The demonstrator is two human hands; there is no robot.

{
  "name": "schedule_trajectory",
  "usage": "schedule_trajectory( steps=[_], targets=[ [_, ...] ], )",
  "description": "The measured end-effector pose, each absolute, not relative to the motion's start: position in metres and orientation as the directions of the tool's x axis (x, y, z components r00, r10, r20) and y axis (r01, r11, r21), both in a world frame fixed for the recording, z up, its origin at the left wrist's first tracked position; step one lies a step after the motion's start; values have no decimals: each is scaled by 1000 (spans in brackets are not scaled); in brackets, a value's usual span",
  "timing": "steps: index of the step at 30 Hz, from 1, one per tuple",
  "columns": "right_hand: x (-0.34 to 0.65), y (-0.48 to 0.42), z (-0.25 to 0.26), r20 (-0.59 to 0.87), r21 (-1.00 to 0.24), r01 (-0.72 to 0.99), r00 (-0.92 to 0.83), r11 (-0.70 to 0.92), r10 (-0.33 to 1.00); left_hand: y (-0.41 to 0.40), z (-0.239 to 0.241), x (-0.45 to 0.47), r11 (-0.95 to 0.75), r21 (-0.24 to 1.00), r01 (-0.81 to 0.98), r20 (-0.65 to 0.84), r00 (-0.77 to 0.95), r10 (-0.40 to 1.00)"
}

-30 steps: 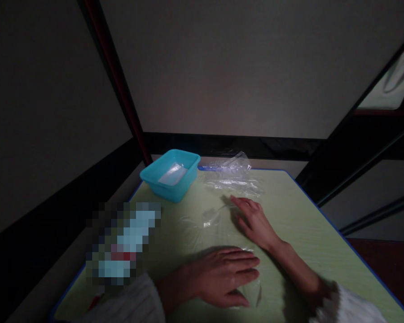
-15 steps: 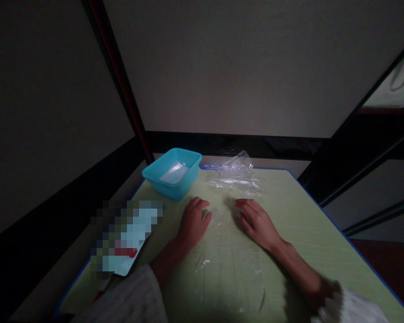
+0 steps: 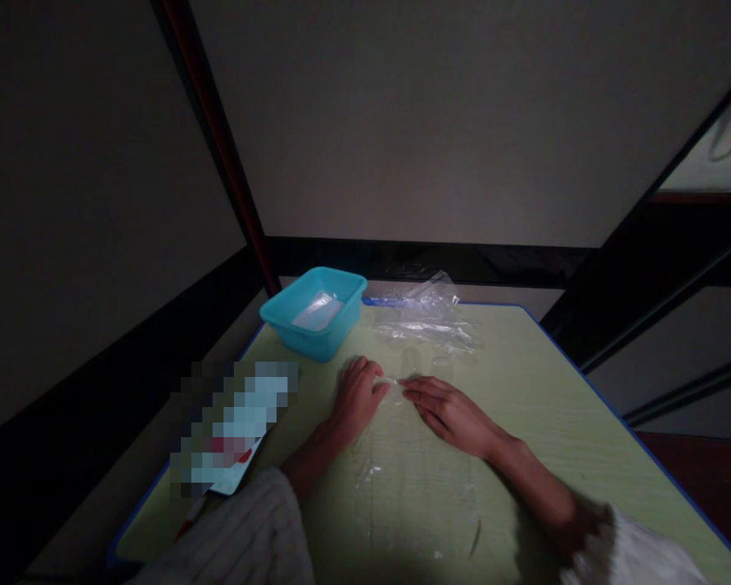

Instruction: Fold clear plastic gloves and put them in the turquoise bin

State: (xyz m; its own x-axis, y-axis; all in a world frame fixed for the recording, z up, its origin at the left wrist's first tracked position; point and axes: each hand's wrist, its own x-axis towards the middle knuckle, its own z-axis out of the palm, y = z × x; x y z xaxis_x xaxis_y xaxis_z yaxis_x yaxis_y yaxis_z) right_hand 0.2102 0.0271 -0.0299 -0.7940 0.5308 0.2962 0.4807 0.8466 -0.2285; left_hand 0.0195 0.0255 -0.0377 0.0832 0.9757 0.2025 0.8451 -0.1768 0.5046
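Observation:
A clear plastic bag (image 3: 414, 479) lies flat on the green table (image 3: 554, 422) in front of me. My left hand (image 3: 358, 396) rests on its far edge with fingers together and slightly curled. My right hand (image 3: 447, 410) lies flat beside it, fingers stretched toward the left hand; the fingertips of both nearly meet at the bag's top edge (image 3: 395, 380). Whether either hand pinches the plastic is hard to make out in the dim light.
A turquoise plastic tub (image 3: 314, 312) with something pale inside stands at the table's far left. A heap of clear plastic bags (image 3: 426, 317) lies behind the hands. A blurred-out flat item (image 3: 235, 426) sits at the left edge. Dark frame bars rise left and right.
My left hand moved from the near part of the bag up to its far edge. My right hand slid left, so both sets of fingertips now meet.

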Motion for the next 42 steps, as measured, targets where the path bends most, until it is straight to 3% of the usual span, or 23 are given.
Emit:
schedule_trajectory(
  steps=[25,33,42],
  targets=[
    [210,28,-31,265,-263,487,-794,833,548,31,-42,24,-189,856,482,246,-59,967],
    [211,27,-32,261,-264,491,-793,830,551,31,-38,26,-269,856,441,353,-119,928],
    [211,28,-35,270,-269,484,-792,832,548,32,-38,16,-373,766,524,550,-233,802]
  ],
)
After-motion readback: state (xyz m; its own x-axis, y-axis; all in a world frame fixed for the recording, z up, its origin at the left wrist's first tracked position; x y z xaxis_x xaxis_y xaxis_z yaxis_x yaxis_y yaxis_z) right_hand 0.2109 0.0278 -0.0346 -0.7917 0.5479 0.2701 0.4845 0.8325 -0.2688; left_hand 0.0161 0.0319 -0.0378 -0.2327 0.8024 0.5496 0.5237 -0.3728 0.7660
